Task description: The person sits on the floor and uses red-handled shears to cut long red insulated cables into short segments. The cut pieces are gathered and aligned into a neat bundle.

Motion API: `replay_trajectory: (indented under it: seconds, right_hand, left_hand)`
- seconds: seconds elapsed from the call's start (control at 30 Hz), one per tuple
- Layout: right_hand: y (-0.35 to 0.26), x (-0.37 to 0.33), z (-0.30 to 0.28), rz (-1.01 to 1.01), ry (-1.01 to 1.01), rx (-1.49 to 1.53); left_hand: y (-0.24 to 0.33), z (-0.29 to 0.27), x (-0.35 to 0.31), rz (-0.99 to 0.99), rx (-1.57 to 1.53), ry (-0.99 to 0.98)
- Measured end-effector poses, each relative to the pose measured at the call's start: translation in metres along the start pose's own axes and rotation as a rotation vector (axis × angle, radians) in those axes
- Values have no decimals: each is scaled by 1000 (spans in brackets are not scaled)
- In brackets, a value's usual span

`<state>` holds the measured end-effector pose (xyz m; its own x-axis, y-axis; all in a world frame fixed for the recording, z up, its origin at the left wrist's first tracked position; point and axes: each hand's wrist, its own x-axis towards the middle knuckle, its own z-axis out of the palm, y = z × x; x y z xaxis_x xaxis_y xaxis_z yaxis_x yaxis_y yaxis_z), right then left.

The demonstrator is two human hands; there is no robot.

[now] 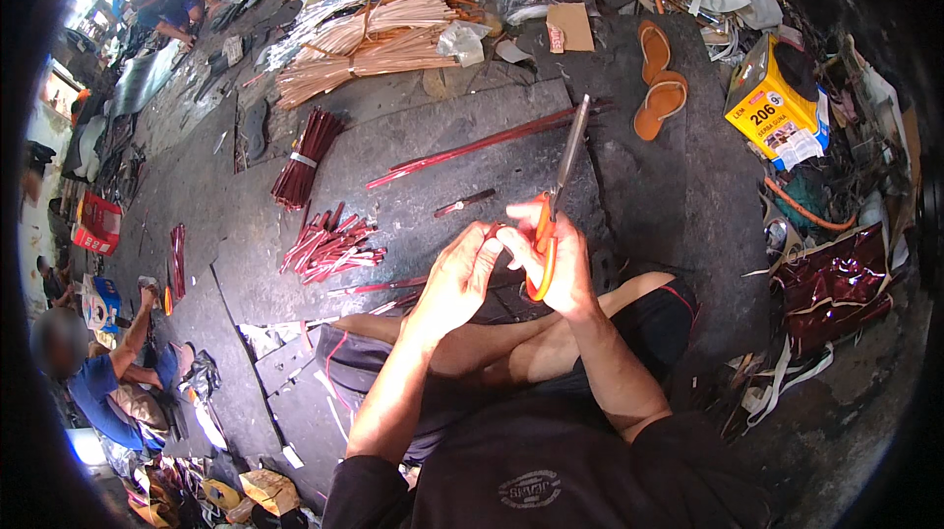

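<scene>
Near the centre of the frame, the grip of the right hand (565, 268) is closed around the orange handles of the scissors (565, 170), whose blades point to the top edge, long axis leaning slightly right. The left hand (458, 275) bends in to meet it, fingertips curled and overlapping, so I cannot tell whether that grip pinches anything. Both bare forearms slant inward from below, with a loose pile of dark-red strips (329, 249) left of centre.
</scene>
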<state>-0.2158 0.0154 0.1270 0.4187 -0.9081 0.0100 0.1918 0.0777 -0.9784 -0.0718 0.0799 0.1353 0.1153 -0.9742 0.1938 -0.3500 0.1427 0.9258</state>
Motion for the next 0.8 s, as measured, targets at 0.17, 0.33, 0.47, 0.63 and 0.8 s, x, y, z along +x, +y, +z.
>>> replay_trajectory:
  seconds: [0.17,0.33,0.47,0.63,0.8]
  right_hand:
    - [-9,11,-27,235,-242,46]
    - [-17,14,-16,83,-125,-147]
    - [0,30,-21,148,120,52]
    - [41,4,24,298,84,326]
    - [110,-9,52,356,90,306]
  left_hand:
    - [5,-8,3,-41,103,-172]
    - [-5,-33,0,-200,252,-219]
    - [-1,-118,-13,-529,205,-273]
    - [7,-195,-36,-665,349,-297]
    - [-36,-172,-52,-406,615,-190]
